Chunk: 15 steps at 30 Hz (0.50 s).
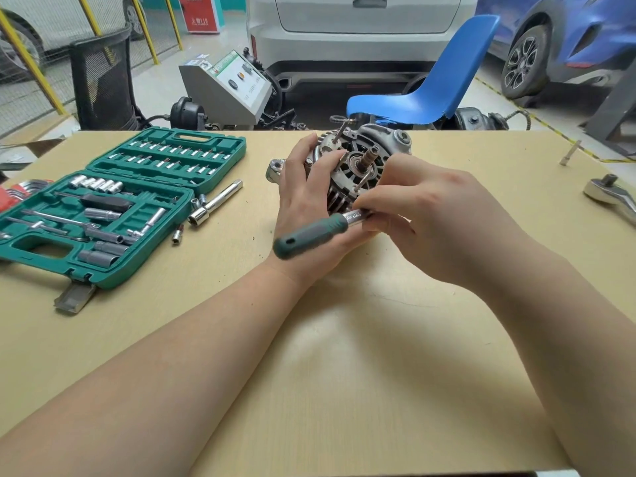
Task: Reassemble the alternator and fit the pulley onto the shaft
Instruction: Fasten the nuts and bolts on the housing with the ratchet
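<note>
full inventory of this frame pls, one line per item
alternator: 1, silver-grey, table centre, bare shaft, no pulley
ratchet handle: 1, green grip, in front of alternator
socket case: 1, green, open, table left
loose sockets: several, chrome, right of case
second ratchet: 1, chrome, table right edge
chair: 1, blue, behind table
table: 1, tan
left hand: 1, holds alternator
right hand: 1, grips ratchet handle near its head
</note>
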Available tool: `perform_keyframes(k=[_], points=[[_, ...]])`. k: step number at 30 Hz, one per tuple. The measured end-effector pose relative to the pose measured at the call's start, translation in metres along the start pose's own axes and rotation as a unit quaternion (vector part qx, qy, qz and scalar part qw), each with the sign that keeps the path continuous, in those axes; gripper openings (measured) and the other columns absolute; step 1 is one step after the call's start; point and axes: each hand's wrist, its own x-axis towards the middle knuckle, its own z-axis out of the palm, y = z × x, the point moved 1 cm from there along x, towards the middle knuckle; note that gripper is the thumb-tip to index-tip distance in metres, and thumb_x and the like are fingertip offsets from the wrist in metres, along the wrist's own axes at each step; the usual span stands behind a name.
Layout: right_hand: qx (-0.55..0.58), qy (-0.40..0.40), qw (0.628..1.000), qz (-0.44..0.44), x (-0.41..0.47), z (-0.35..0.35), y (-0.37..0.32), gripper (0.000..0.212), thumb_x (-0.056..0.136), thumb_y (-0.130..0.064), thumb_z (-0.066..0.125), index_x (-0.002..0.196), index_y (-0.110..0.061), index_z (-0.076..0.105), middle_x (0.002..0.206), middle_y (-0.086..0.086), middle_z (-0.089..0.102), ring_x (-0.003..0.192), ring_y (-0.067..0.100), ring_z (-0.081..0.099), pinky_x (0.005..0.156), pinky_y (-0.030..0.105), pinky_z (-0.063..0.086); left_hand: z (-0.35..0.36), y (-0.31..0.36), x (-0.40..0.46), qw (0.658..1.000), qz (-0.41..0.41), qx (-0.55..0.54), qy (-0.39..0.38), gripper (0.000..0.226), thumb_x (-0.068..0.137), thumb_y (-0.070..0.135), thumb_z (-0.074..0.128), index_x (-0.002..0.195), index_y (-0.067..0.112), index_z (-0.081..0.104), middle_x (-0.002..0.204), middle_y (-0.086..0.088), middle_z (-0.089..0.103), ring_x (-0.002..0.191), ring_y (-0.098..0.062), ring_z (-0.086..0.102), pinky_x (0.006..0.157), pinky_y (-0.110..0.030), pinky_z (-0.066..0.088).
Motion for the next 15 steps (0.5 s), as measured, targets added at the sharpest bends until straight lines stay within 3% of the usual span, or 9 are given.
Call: perform_keyframes(k=[9,13,15], points=[[-0.016,0.041,0.997,0.064,0.004,0.006,-0.010,0.019,0.096,-0.028,0.064,0.101,-0.015,0.078,0.089,0.005,0.059,0.072,0.033,0.058,0.061,0.038,0.046,-0.001,0.000,0.002,1.000,0.010,-0.006,0.021,0.078,0.074,0.051,0.089,0.137,0.016,0.061,0.163,-0.009,0.034,0.147,-0.009,0.031,0.126,-0.038,0.032],[-0.045,0.040,0.995,0.084,0.007,0.009,-0.012,0.025,0.099,-0.034,0.056,0.098,-0.014,0.073,0.091,0.001,0.058,0.075,0.031,0.058,0.064,0.040,0.047,-0.002,0.005,0.001,1.000,0.015,-0.012,0.021,0.076,0.076,0.055,0.079,0.138,0.014,0.061,0.162,-0.013,0.034,0.154,-0.034,0.035,0.125,-0.054,0.036],[-0.050,0.042,0.994,0.091,0.009,0.011,-0.014,0.026,0.099,-0.035,0.055,0.096,-0.014,0.070,0.090,0.001,0.058,0.074,0.030,0.058,0.064,0.041,0.047,-0.001,0.006,-0.001,1.000,0.014,-0.010,0.023,0.077,0.078,0.053,0.077,0.139,0.010,0.061,0.163,-0.018,0.034,0.154,-0.038,0.035,0.124,-0.058,0.035]])
